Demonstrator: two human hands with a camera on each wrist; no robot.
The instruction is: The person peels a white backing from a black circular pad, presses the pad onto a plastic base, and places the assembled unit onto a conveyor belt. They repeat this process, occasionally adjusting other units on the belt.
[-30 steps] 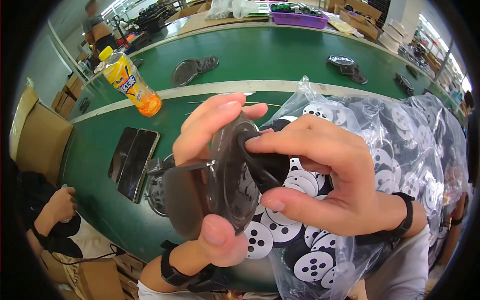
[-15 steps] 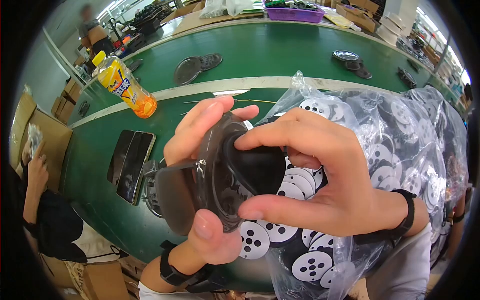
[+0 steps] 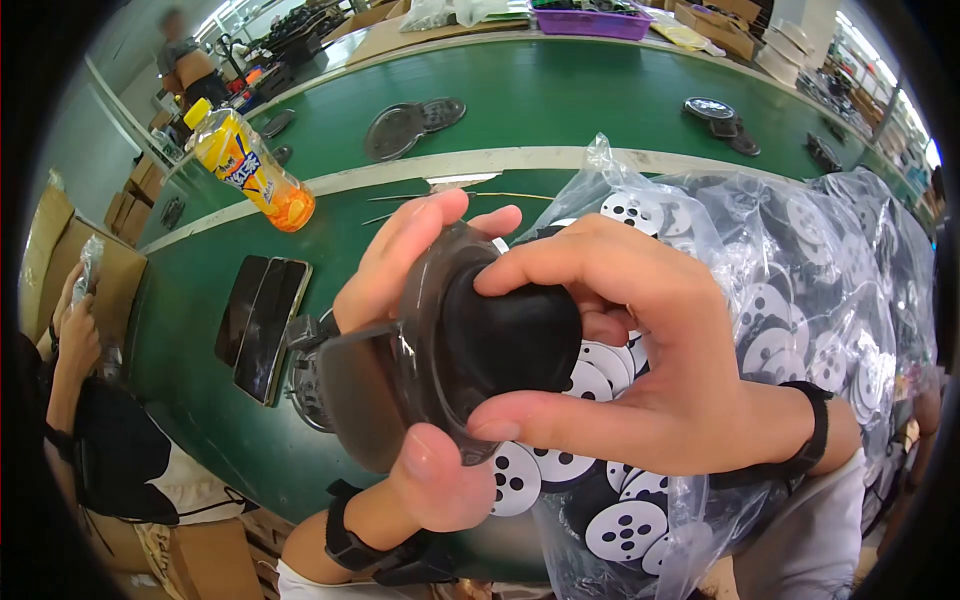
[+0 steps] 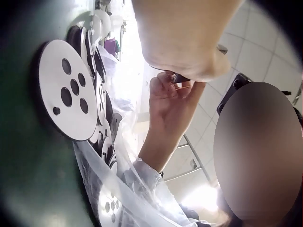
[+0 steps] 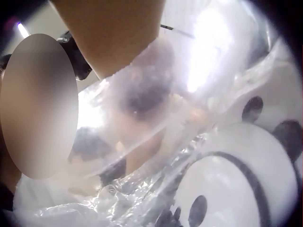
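Note:
In the head view my left hand [image 3: 445, 488] holds a dark translucent round plastic housing [image 3: 415, 285] from behind, thumb at its lower edge and fingers at its upper edge. A flat tinted flap [image 3: 360, 400] sticks out from its left side. My right hand [image 3: 665, 330] pinches a thin black disc [image 3: 520, 335] between thumb and index finger, against the open face of the housing. Its fingertips lie right at the housing's rim. Beneath both hands lie several white discs with black holes [image 3: 627, 530]. The right wrist view shows mostly plastic film and white discs.
A large clear plastic bag [image 3: 800, 270] of white discs fills the right side. On the green table [image 3: 200, 300] are a phone [image 3: 275, 330] and an orange drink bottle [image 3: 255, 170]. More dark housings [image 3: 395, 130] lie across the far strip. Another person's hands [image 3: 78, 330] are at left.
The black disc has turned from edge-on and bent to lying flatter against the housing. Both hands have shifted slightly left. The other person's hands at left have risen with a shiny item.

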